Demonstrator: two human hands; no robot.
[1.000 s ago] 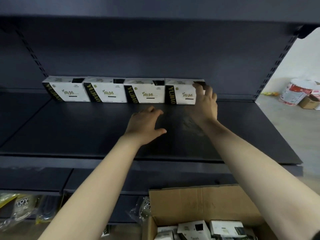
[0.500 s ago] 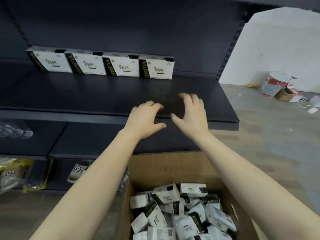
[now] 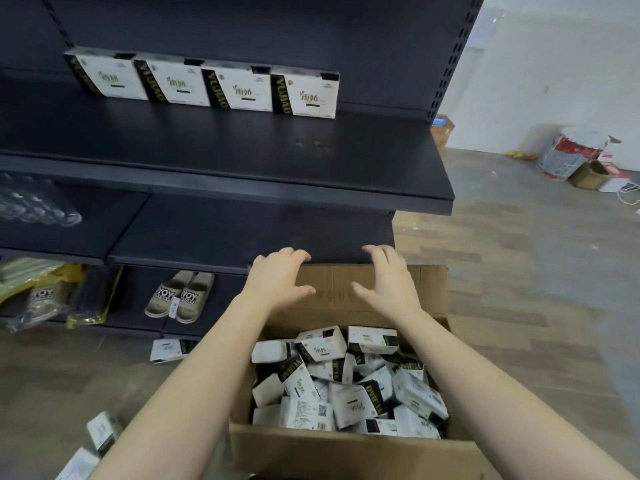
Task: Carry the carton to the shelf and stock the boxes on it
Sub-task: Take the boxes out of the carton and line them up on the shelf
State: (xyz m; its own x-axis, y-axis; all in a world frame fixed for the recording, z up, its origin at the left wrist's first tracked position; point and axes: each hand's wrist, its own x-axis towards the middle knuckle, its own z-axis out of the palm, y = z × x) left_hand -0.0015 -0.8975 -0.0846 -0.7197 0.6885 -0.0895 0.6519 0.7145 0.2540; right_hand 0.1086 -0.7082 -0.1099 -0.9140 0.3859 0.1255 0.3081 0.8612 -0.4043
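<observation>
An open brown carton stands on the floor below me, filled with several white-and-black boxes lying jumbled. Both my hands hover over its far flap, holding nothing. My left hand has its fingers loosely spread and slightly bent. My right hand mirrors it, about a hand's width to the right. On the dark shelf above, a row of several matching boxes stands upright against the back panel.
A lower shelf juts out just beyond the carton. A pair of slippers and bagged goods sit lower down. Loose boxes lie on the floor at left. A paint bucket and small cartons stand at far right.
My hands have drawn back from the row on the shelf and dropped down to the carton. My view has tilted down, bringing the whole carton into sight.
</observation>
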